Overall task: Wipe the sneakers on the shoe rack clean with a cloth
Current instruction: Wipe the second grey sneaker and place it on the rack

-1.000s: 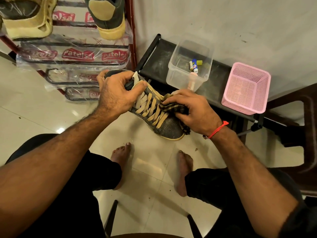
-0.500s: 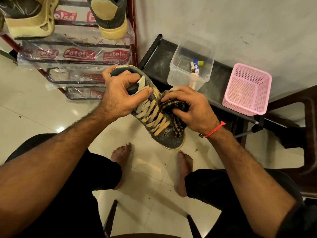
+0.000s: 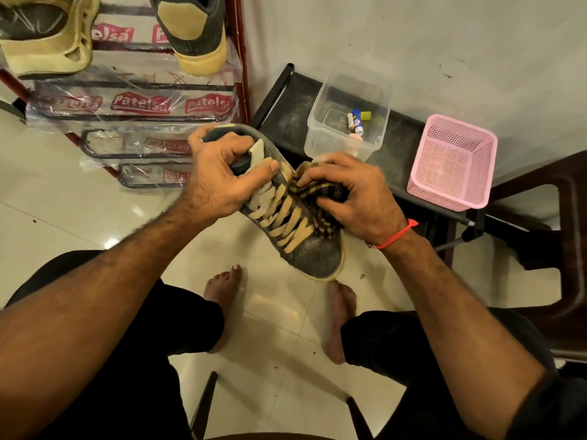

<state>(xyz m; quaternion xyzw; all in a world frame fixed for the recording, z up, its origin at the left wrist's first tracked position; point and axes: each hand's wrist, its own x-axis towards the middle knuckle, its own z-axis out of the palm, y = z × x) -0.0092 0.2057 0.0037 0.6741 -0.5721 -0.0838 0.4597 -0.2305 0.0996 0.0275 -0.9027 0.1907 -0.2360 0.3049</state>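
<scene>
The left hand [image 3: 219, 182] grips the dark sneaker [image 3: 305, 236] at its collar, fingers curled into the opening and thumb over the tongue, holding it in the air above the floor with the toe pointing down toward the person's bare feet. The right hand [image 3: 355, 198] clutches a bunched checked cloth [image 3: 320, 188], fingers curled round it, pressing it on the shoe's side just beside the laces. Up and left of the left hand stands the rack [image 3: 239, 55] with two more sneakers.

Sneaker [image 3: 314, 252] toe cracked matt leather w/ flat cloth laces, checked woven cloth [image 3: 320, 188], glossy floor tiles [image 3: 63, 198].
</scene>
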